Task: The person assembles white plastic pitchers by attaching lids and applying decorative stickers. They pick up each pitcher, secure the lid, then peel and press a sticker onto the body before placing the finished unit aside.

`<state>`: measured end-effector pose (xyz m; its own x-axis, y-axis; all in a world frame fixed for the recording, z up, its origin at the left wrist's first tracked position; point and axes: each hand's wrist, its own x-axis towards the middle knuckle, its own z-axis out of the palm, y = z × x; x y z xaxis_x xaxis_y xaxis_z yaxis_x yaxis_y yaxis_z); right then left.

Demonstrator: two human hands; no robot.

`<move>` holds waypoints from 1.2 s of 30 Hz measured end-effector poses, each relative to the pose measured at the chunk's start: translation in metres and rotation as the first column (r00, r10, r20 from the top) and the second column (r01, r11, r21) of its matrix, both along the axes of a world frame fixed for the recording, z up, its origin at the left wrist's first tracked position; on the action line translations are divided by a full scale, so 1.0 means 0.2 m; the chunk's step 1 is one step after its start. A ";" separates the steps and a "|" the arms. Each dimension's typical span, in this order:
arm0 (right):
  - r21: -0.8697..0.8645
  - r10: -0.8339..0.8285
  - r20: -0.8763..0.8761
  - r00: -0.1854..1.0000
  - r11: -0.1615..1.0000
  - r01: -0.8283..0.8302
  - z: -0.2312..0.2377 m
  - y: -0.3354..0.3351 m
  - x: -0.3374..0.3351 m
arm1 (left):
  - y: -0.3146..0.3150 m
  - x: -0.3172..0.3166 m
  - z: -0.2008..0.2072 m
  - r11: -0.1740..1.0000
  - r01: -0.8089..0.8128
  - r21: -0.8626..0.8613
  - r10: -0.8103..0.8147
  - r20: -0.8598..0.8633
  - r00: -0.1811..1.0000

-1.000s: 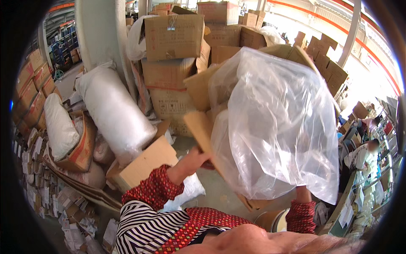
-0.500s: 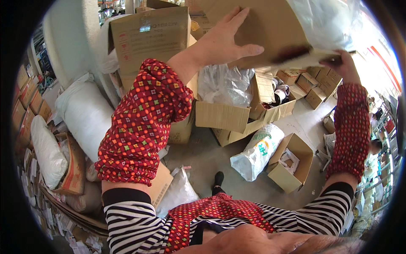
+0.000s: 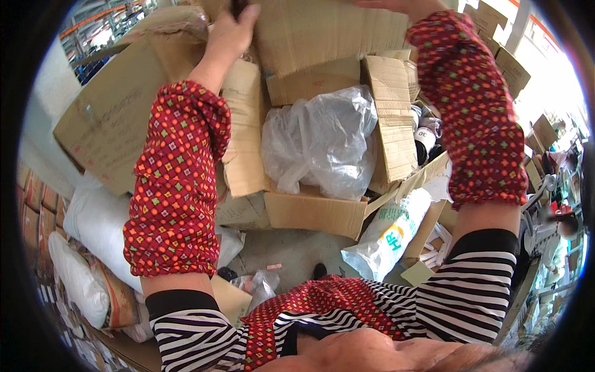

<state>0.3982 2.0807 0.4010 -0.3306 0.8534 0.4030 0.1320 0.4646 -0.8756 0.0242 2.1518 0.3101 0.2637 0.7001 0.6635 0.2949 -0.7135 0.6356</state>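
Observation:
A large brown cardboard box point(image 3: 328, 34) is held up at the top of the view, between my two hands. My left hand point(image 3: 230, 36) grips its left side, with a small dark patch at the fingertips. My right hand point(image 3: 409, 5) is on its upper right part, partly cut off by the upper edge. Below the held box is an open carton point(image 3: 316, 212) with its flaps spread. Crumpled clear plastic bags point(image 3: 322, 142) fill that carton.
A closed-looking carton point(image 3: 118, 118) leans at the left beside white sacks point(image 3: 102, 220). To the right of the open carton lie white and dark rolls point(image 3: 425, 137). A white printed plastic bag point(image 3: 387, 239) and a carton with white pieces point(image 3: 437, 245) stand nearer me.
The held box has swung left and away from me, above the open carton. My left hand has moved left to its side, and my right hand has risen to its upper part.

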 end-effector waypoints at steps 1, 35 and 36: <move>-0.188 -0.310 -0.021 0.950 0.935 0.301 0.05 0.09 -0.10 | 0.09 -0.02 -0.01 0.996 -0.046 -0.079 0.050 0.059 0.997; -0.775 -0.814 0.386 -0.434 -0.541 0.327 -2.00 -5.14 -2.94 | -3.47 0.20 -1.78 0.303 0.884 -0.356 -0.881 -0.459 0.117; -0.762 -0.774 0.391 -0.499 -0.576 0.295 -1.99 -5.27 -3.03 | -3.70 0.22 -1.86 0.168 0.912 -0.375 -0.922 -0.387 0.011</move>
